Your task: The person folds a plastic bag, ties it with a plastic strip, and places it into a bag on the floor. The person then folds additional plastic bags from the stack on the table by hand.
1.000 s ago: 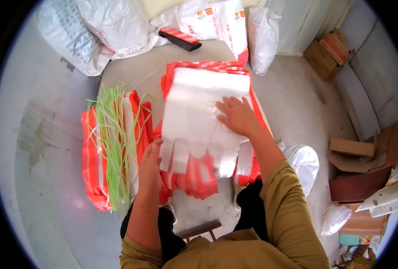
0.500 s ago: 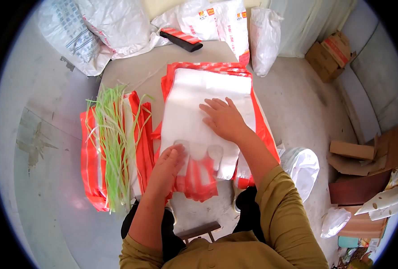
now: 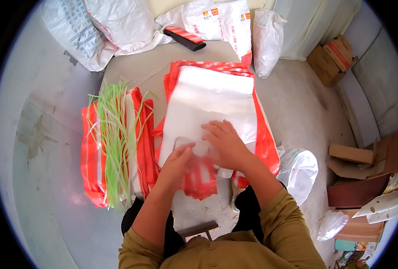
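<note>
A stack of white and red plastic bags (image 3: 217, 96) lies on the table in front of me. My right hand (image 3: 226, 145) rests on the lower part of the top white bag, its fingers spread. To its left, my left hand (image 3: 177, 163) is at the stack's lower left edge, fingers close together by the bag's handle; whether it pinches the plastic is unclear. Red handle parts (image 3: 199, 181) hang over the near edge between my wrists. Left of the stack, green strips (image 3: 114, 143) lie across folded red and white bags (image 3: 91, 157).
A black and red roll (image 3: 184, 38) lies at the table's (image 3: 140, 67) far side, before large white sacks (image 3: 123, 22). Cardboard boxes (image 3: 331, 60) stand at the back right. A white-lined bin (image 3: 299, 172) is right of the table, with open cardboard (image 3: 358, 161) further right.
My right hand has slid down the white bag toward me. My left hand has moved right, onto the stack's lower edge, and the two hands are closer together.
</note>
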### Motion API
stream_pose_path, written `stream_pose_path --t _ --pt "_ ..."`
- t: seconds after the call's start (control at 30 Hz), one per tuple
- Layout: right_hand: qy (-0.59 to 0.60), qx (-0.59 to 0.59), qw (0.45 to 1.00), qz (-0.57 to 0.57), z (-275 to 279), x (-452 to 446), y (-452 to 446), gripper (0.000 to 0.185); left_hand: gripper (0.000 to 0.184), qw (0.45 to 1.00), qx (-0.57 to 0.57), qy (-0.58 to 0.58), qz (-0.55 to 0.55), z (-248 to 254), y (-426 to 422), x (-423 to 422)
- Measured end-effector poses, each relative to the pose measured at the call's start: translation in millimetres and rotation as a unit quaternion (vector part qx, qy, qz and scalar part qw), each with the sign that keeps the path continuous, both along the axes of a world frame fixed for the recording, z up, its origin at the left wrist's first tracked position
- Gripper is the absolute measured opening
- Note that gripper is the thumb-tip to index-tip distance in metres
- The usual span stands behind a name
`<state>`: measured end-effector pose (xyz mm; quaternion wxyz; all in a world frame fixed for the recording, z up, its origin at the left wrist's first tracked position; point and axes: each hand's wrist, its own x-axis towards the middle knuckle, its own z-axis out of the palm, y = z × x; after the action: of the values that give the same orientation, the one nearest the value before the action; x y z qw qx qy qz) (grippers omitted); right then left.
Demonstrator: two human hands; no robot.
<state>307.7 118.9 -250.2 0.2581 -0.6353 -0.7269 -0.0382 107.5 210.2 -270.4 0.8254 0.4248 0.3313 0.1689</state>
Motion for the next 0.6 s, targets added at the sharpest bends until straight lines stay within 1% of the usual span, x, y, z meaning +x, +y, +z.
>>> stream_pose_path --t 0.1,0.2,0.23,0.3,0.33,0.4,0.43,0.5,0.53,0.6 --pt "0.035 -0.045 0.998 -0.010 -2.2 -15.6 -9.2 0.038 0.038 1.000 0.008 0.006 0.010 2.4 -4.5 3.2" --pt "0.013 0.019 0.999 -0.038 -19.2 -18.3 -4.2 0.034 0.035 1.000 0.011 0.001 0.023 12.5 -5.8 3.4" --pt "0.023 0.019 0.998 -0.047 -22.7 -16.5 -1.1 0.031 0.034 1.000 0.012 -0.004 0.027 14.4 -5.0 3.1" --pt "0.044 0.018 0.997 -0.065 -28.1 -13.3 4.8 0.025 0.032 0.998 0.002 -0.056 0.042 14.1 -2.6 3.0" --pt "0.125 0.036 0.988 -0.081 -29.2 -12.6 7.9 0.023 0.031 0.995 -0.003 -0.081 0.050 13.2 -1.1 2.9" --pt "0.286 0.069 0.949 -0.114 -27.7 -13.0 13.8 0.019 0.029 0.991 0.059 -0.047 0.113 6.9 2.1 1.3" --pt "0.369 0.040 0.918 -0.139 -22.7 -12.8 14.8 0.016 0.028 0.985 0.090 -0.030 0.143 4.5 2.8 0.7" --pt "0.522 -0.020 0.831 -0.189 -4.8 -13.0 15.9 0.016 0.026 0.958 0.192 0.024 0.211 3.5 2.7 2.5" --pt "0.546 -0.017 0.817 -0.186 -6.5 -10.8 16.9 0.015 0.026 0.938 0.242 0.050 0.244 3.6 3.2 3.4" --pt "0.593 -0.011 0.785 -0.179 -10.4 -4.2 17.2 0.015 0.032 0.928 0.260 0.078 0.255 9.8 9.2 3.4"
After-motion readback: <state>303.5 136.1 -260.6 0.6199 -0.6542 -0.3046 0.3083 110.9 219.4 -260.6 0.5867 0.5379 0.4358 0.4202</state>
